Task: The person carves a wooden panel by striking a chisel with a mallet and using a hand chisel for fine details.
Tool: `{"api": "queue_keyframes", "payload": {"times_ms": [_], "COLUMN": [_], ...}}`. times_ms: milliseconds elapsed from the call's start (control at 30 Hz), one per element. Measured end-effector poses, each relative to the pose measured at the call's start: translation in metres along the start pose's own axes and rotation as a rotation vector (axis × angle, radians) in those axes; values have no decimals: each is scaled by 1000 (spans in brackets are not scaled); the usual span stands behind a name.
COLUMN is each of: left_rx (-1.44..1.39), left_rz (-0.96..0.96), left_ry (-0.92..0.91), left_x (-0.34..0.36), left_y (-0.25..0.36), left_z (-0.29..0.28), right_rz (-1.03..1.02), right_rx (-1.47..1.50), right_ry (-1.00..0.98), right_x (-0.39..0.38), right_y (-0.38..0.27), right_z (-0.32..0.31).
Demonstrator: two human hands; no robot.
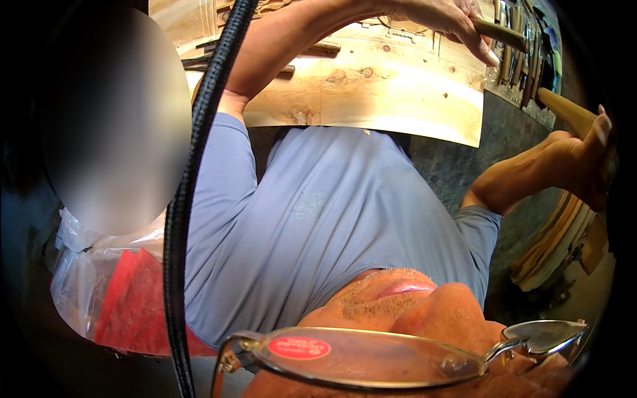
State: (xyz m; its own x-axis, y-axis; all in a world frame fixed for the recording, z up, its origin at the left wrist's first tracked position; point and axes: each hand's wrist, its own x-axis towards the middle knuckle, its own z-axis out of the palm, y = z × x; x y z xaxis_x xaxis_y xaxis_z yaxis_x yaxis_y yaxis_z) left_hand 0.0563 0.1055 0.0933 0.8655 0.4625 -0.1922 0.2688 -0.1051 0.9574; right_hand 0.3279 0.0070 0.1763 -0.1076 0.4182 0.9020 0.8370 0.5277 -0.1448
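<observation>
My left hand [458,25] reaches across the wooden board [398,93] to its far right. Its fingers are closed around a brown wooden tool handle [502,34]; the tool's other end is out of sight. Off to the right, beyond the board's corner, my right hand [587,156] is wrapped round a thick, pale wooden stick [564,109], like a mallet or club. That stick points up toward the row of tools, and part of the hand is lost in the dark rim. Carved or drawn lines mark the board's far part.
Wooden-handled tools [325,48] lie on the board's left. Several hand tools [521,56] stand in a row beyond its right edge. Curved wooden pieces [554,242] are stacked at lower right. A clear plastic bag [76,285] and red material [136,298] are at left. A black braided cable [199,166] crosses the view.
</observation>
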Motion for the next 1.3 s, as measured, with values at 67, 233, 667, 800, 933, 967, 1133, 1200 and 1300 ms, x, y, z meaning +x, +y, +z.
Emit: {"api": "queue_keyframes", "payload": {"times_ms": [67, 233, 667, 800, 933, 967, 1133, 1200, 1300], "left_rx": [-23, -96, -297, 247, 152, 188, 109, 216, 322], "left_rz": [-7, 45, 590, 347, 221, 224, 285, 257, 262], "left_ry": [9, 22, 611, 915, 1046, 1087, 1158, 1137, 998], "left_x": [-3, -3, -46, -78, -100, -104, -111, -118, -120], "left_y": [3, 0, 67, 77, 36, 22, 6, 8, -14], "left_z": [1, 2, -49, -42, -24, -26, -7, -2, 11], "right_rz": [19, -35, 384, 553, 606, 616, 686, 666, 619], "right_rx": [-11, 20, -182, -405, -418, -432, -397, -364, -420], "right_ry": [-54, -183, -175, -434, -484, -503, -610, -628, -668], "right_x": [-9, -1, -69, -115, -139, -141, -132, -131, -142], "right_y": [-17, -14, -49, -61, -71, -73, -79, -80, -81], "right_z": [9, 6, 0, 11, 18, 19, 15, 20, 20]}}
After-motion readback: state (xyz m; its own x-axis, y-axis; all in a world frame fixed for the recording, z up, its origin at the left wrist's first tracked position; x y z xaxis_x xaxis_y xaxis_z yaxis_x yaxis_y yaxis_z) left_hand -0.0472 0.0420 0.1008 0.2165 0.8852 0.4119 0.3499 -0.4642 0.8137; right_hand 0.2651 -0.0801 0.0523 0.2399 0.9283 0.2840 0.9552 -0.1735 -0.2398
